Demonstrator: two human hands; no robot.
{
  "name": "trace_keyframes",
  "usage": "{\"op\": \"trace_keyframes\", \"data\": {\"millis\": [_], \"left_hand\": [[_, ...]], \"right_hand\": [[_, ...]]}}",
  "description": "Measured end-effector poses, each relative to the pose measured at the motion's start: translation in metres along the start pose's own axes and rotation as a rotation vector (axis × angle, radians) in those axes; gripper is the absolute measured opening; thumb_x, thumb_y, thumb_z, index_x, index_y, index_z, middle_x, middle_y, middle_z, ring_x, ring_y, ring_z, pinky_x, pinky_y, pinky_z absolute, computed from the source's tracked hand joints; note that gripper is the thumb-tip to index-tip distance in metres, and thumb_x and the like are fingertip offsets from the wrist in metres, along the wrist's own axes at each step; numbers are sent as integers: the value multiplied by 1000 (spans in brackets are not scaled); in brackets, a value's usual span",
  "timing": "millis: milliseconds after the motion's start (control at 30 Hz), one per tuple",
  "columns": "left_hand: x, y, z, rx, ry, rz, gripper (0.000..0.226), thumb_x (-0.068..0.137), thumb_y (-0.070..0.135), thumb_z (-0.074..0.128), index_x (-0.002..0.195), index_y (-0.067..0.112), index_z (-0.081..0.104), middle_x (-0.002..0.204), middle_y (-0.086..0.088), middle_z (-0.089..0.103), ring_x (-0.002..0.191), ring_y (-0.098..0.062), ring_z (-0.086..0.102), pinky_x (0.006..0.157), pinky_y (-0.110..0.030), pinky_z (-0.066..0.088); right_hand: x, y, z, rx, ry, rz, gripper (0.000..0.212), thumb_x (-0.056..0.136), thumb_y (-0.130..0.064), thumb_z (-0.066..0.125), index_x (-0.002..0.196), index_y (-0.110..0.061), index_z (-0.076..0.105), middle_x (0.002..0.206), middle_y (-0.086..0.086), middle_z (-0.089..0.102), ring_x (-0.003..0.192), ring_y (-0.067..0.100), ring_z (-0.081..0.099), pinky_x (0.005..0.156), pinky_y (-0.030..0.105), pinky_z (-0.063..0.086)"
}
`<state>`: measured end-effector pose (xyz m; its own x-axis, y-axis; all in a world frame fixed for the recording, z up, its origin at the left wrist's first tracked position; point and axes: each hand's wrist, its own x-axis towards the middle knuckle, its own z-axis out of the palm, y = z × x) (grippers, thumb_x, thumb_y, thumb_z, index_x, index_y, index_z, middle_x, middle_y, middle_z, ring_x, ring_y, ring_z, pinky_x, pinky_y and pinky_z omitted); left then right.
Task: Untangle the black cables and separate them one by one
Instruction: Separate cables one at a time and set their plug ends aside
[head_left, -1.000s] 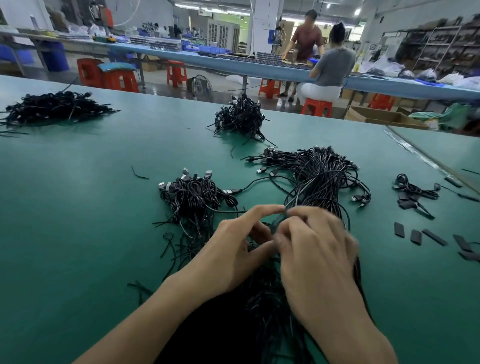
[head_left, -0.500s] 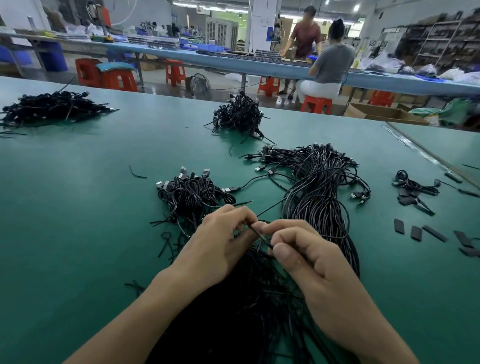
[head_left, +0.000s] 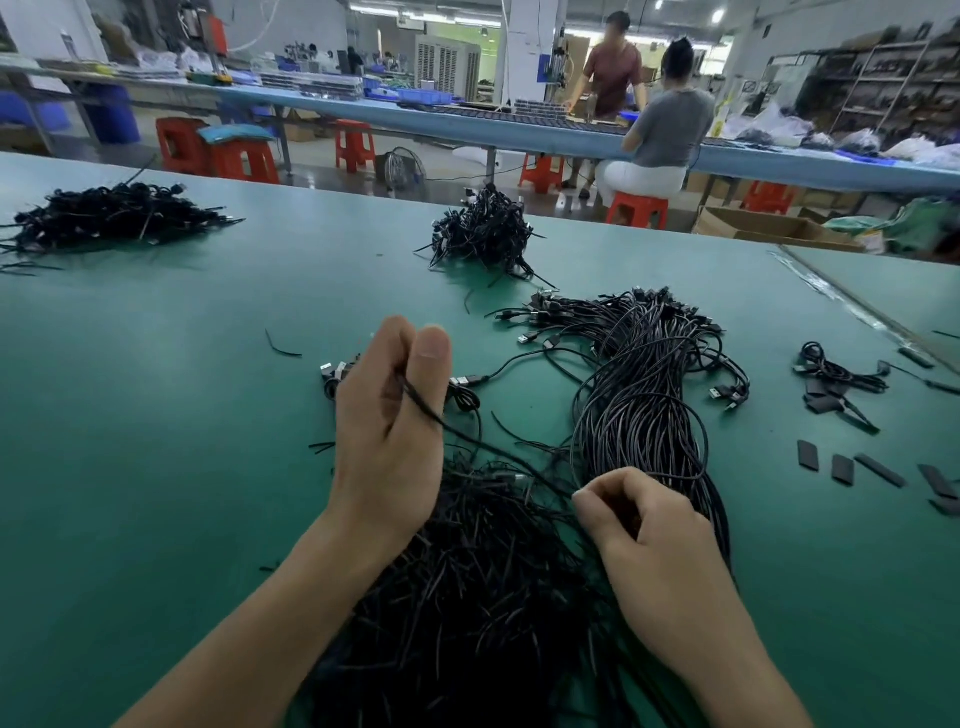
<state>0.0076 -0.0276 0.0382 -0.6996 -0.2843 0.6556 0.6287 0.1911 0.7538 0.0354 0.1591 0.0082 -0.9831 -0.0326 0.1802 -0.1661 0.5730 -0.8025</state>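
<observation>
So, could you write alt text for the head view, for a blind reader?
The left hand pinches one thin black cable stretched to the right hand, which grips it over a tangled pile of cables on a green table.

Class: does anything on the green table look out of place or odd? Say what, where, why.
A short black offcut lies alone on the green table, apart from every pile. Flat black strips lie scattered loose on the right. Nothing looks damaged.

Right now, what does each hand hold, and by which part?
Left hand pinches one thin black cable at its upper stretch; right hand grips the same strand lower, by the tangled black pile.
</observation>
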Motion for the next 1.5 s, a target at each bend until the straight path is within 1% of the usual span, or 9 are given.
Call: {"op": "trace_keyframes", "data": {"millis": [67,167,333,467,800,933,1100,1233,1500], "left_hand": [[-2,1,1,122,-99,113,42,104,50,34,72,23,28,63,5,25,54,-13,27,56,-18,25],[-7,-1,2,416,-210,336,33,107,35,30,77,22,36,71,8,33,64,-15,31,62,-32,30],[-11,-3,6,663,-199,393,22,104,31,36,87,18,42,85,3,38,77,-18,34,70,-36,32],[-9,-2,4,659,-186,359,13,99,27,41,92,19,47,92,9,36,82,-16,37,74,-35,33],[3,-3,-12,545,-47,128,17,85,38,66,71,28,65,65,14,62,56,-9,55,50,-33,45],[7,-11,-18,586,-328,-176,41,78,56,61,56,23,54,43,13,46,41,-7,38,51,-24,32],[6,9,-17,127,-955,-539,58,92,66,41,60,21,59,48,13,31,45,-10,27,47,-19,28],[0,29,-9,-237,-1201,-695,58,101,58,33,62,22,55,49,11,28,42,-8,22,42,-17,24],[9,22,-4,-844,-454,-875,49,99,45,38,71,19,69,51,11,20,45,-6,11,34,-10,19]], "right_hand": [[-2,-7,4,34,-51,-49,12,97,-27,58,89,-33,66,82,-31,64,74,-11,59,63,5,43],[-7,-24,8,248,-118,-149,25,99,-44,45,104,-38,68,98,-21,71,97,0,65,83,16,50],[-14,-48,6,292,-301,-266,46,87,-70,41,102,-34,65,76,2,69,65,14,65,65,43,54],[-13,-45,4,224,-195,-288,27,88,-58,53,94,-34,65,59,-4,54,50,4,41,47,20,36],[5,-7,-7,622,366,183,30,102,-28,49,81,-19,69,50,-8,31,46,9,23,41,26,19],[5,-2,-9,594,499,154,25,98,-36,55,80,-28,71,59,-7,32,52,10,24,43,21,25],[2,-5,1,558,414,4,27,90,-49,49,87,-33,70,57,-12,34,50,6,26,45,28,24],[1,-6,8,378,277,-76,24,96,-38,52,84,-32,71,56,2,50,48,18,37,42,37,30],[-11,-15,20,-82,-1,-226,35,85,-67,41,96,-42,64,83,-14,55,72,7,57,59,30,45]]}}
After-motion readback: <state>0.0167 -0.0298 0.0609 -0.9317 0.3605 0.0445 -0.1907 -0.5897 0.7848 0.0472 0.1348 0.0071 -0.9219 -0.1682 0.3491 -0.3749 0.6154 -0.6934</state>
